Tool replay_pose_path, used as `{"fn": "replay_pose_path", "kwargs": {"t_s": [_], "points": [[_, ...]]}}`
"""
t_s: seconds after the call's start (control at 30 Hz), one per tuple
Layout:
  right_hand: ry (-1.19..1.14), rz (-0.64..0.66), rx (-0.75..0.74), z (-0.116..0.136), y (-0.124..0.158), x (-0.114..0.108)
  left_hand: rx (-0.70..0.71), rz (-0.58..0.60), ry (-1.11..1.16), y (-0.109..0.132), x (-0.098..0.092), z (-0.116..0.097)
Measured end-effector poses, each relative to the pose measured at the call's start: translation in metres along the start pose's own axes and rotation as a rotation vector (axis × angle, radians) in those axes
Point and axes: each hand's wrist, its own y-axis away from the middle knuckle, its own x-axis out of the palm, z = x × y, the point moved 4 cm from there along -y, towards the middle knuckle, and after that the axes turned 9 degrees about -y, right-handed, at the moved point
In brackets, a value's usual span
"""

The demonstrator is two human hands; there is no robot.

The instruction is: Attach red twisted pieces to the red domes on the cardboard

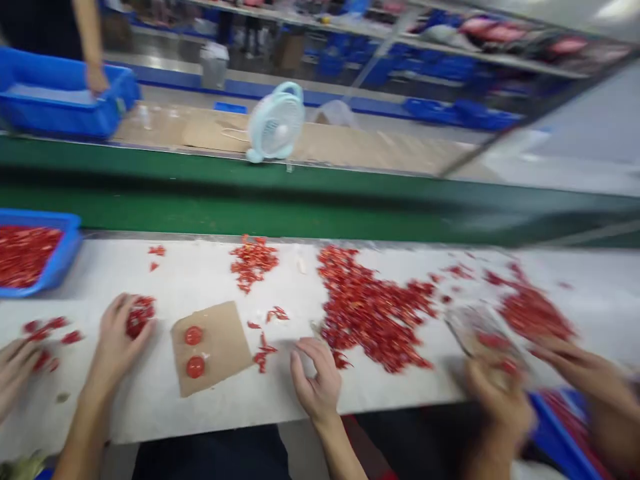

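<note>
My left hand (pixel 120 333) curls round a cluster of small glossy red pieces (pixel 141 316) on the white tabletop. To its right lies a brown cardboard piece (pixel 223 339) with two round red discs, an upper red disc (pixel 193 335) and a lower red disc (pixel 195 367). My right hand (pixel 317 381) rests on the table with fingers loosely bent and thumb apart; nothing shows between them. Beside it are a few loose red pieces (pixel 265 348) on the left and a large red heap (pixel 373 313) on the right. What the pieces are is too blurred to tell.
A co-worker's hand (pixel 17 367) is at the left edge. On the right, another person's blurred hands (pixel 505 400) hold a flat piece. A blue tray (pixel 63 257) of red pieces stands left. Behind runs a green panel (pixel 210 200), with a fan (pixel 280 123) above.
</note>
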Motion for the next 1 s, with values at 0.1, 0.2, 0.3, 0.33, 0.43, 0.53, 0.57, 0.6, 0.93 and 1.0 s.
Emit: {"fn": "replay_pose_path", "kwargs": {"t_s": [0.1, 0.2, 0.3, 0.33, 0.43, 0.53, 0.57, 0.6, 0.93, 1.0], "points": [[0.25, -0.098, 0.036, -0.027, 0.001, -0.026, 0.191, -0.045, -0.042, -0.017, 0.022, -0.015], [0.457, -0.148, 0.094, -0.049, 0.007, -0.049, 0.174, -0.052, -0.059, -0.02, 0.027, -0.016], [0.545, -0.135, 0.132, -0.061, 0.008, -0.057, 0.103, -0.045, -0.057, -0.017, 0.023, -0.013], [0.546, -0.111, 0.134, -0.064, 0.007, -0.056, 0.103, -0.053, -0.054, -0.016, 0.022, -0.013], [0.531, -0.013, 0.114, -0.072, -0.002, -0.047, 0.128, -0.066, -0.059, -0.016, 0.023, -0.013], [0.518, 0.043, 0.074, -0.084, -0.01, -0.042, 0.132, -0.053, -0.081, -0.017, 0.027, -0.01], [0.507, 0.055, 0.057, -0.089, -0.011, -0.043, 0.136, -0.054, -0.081, -0.018, 0.028, -0.01], [0.493, 0.067, 0.036, -0.094, -0.012, -0.045, 0.143, -0.059, -0.076, -0.018, 0.028, -0.01], [0.435, 0.239, -0.076, -0.127, -0.033, -0.061, 0.178, -0.038, -0.108, -0.019, 0.028, -0.007], [0.429, 0.248, -0.088, -0.132, -0.038, -0.059, 0.178, -0.034, -0.107, -0.018, 0.029, -0.005]]}}
